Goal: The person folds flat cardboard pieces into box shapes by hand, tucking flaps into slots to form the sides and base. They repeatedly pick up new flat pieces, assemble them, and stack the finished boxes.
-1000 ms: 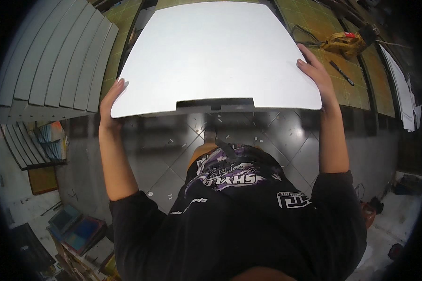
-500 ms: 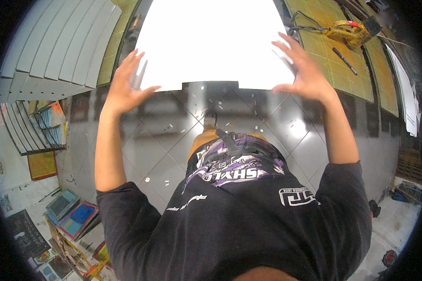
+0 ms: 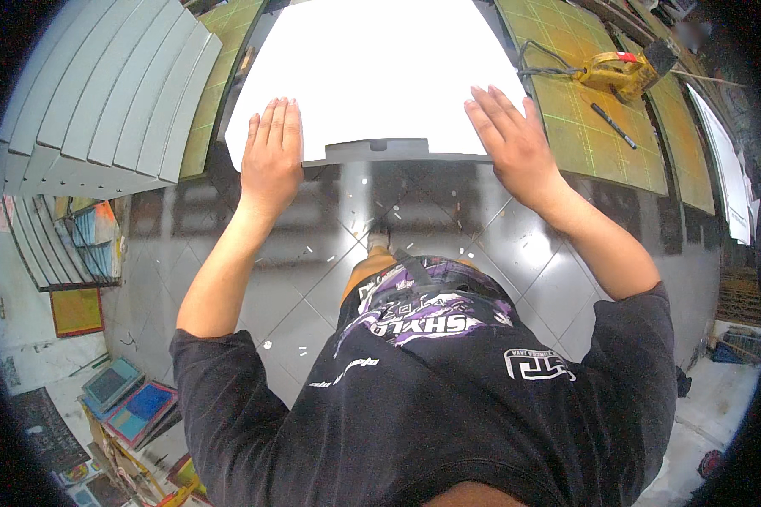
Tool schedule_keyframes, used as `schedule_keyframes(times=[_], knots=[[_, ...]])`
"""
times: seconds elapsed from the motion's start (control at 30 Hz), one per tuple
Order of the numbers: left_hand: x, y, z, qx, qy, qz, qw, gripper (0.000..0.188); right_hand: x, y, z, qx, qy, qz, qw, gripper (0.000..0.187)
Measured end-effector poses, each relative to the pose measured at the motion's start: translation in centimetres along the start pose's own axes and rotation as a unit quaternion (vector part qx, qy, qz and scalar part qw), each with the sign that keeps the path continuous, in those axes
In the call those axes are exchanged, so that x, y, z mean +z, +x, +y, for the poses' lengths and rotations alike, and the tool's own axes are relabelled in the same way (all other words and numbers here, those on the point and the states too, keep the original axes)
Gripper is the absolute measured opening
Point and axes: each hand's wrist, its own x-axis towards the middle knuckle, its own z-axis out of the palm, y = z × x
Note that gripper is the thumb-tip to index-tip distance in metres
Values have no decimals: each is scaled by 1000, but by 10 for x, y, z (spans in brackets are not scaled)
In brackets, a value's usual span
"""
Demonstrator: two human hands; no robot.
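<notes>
A broad bright white sheet (image 3: 380, 76) lies ahead of me, so washed out that its material is hard to tell. My left hand (image 3: 272, 160) rests palm down on its near left part, fingers straight and close together. On its near right part my right hand (image 3: 514, 148) also lies flat, fingers stretched away from me. Neither hand grips anything. At the middle of the near edge, between the hands, sits a dark grey rectangular plate (image 3: 347, 153).
Grey layered panels (image 3: 144, 110) stand at left. To the right, a yellow corded hand tool (image 3: 613, 74) and a black marker (image 3: 614, 126) lie on a yellow-green gridded board (image 3: 566, 127). Small scraps dot the dark tiled floor (image 3: 313, 253). Framed screens (image 3: 144, 410) lie lower left.
Both hands have moved inward and come down from spread, raised positions to lie flat on the white sheet. The grey plate at its near edge shows more now.
</notes>
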Motion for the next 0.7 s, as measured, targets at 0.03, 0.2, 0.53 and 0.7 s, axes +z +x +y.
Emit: schedule_keyframes(times=[0.03,0.2,0.53,0.7], knots=[[2,5,2,-6,5,35,999,42,2,1,3,-2,-3,41,999,56],[2,22,-5,-20,36,77,996,48,2,16,25,-33,-37,151,987,43],[-28,11,-67,-169,-432,-105,880,102,-21,11,56,116,329,1,937,79],[-16,13,-59,-208,-402,-86,888,95,-12,19,55,118,302,32,945,82]])
